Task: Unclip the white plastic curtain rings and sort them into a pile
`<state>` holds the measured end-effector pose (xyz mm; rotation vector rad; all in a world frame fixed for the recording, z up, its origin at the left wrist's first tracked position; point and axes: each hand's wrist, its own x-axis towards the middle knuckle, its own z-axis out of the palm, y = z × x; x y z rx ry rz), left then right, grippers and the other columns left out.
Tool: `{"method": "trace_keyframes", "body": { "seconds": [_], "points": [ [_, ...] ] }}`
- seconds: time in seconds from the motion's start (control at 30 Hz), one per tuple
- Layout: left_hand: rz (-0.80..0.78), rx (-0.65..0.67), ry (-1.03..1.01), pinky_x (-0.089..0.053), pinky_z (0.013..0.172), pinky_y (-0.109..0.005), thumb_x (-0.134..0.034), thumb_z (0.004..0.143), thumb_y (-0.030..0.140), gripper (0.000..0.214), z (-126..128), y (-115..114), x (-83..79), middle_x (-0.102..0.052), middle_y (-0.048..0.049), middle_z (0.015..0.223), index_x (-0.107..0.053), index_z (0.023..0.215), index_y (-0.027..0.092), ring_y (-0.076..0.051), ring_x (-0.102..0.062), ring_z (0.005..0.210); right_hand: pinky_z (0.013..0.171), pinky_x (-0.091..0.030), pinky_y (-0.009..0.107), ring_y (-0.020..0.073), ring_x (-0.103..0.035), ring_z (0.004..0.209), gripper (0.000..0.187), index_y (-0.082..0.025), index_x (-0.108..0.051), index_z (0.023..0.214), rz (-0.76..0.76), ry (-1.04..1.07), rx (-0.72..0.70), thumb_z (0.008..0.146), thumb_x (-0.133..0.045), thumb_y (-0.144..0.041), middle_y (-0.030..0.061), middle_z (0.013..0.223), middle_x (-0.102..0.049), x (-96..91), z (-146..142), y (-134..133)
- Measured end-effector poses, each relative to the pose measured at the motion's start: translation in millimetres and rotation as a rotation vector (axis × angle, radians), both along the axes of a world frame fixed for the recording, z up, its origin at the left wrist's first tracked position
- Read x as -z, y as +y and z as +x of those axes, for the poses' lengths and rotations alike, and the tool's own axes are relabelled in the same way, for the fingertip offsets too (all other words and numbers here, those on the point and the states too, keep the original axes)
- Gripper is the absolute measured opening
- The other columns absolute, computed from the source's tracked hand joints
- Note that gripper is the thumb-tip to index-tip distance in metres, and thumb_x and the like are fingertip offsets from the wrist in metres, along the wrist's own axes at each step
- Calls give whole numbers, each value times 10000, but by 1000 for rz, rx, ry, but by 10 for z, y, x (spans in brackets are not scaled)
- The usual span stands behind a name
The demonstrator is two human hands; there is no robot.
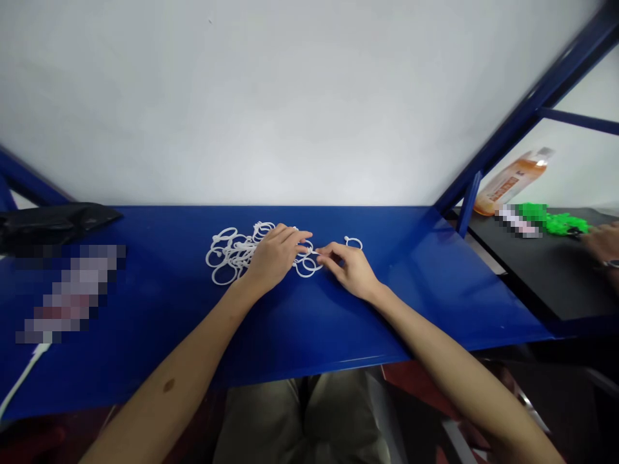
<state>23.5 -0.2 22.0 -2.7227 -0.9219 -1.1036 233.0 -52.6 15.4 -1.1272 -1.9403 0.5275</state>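
Note:
A heap of thin white plastic rings (225, 276), each with a small knob or tail, lies tangled on the blue table. My left hand (275, 256) rests over the right part of the heap, its fingers stretched to the right, touching rings. My right hand (353, 267) pinches a white ring (305, 276) by its edge between thumb and fingertips, just right of my left hand. Several rings overlap there, so which ones are joined is unclear. One single white ring (355, 243) lies apart, behind my right hand.
The blue table (300, 341) meets a pale wall. A black bag (53, 225) and a blurred-out item with a white cable (24, 380) are at left. Beyond a blue frame post on the right stand an orange-labelled bottle (512, 183), green items (563, 223) and another person's hand (602, 245).

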Motion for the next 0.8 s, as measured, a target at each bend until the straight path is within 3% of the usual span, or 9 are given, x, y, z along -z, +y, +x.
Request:
{"method": "trace_keyframes", "body": {
  "seconds": [0.17,0.4,0.8],
  "points": [
    [57,3,-19,-497,869,-370,-563,981,252,175,-1,10,24,-720,-46,935,-648,1115,179,-218,-611,884,640,-465,250,132,-631,680,119,-206,-684,957,-4,-3,7,968,-589,-276,18,847,-727,-2,-6,-1],
    [4,36,-20,-496,840,-375,-472,1010,198,219,20,-16,56,-731,-48,922,-665,1112,182,-215,-620,880,692,-492,259,144,-667,760,132,-203,-673,924,9,9,-14,979,-572,-268,33,925,-745,-27,-13,-25],
    [15,61,-36,-496,839,-359,-464,1011,182,232,15,-69,124,-745,-38,945,-671,1113,206,-205,-615,874,755,-518,303,173,-678,826,165,-200,-670,938,44,-89,-85,1001,-532,-266,49,912,-724,-50,-10,-53]
  ]
}}
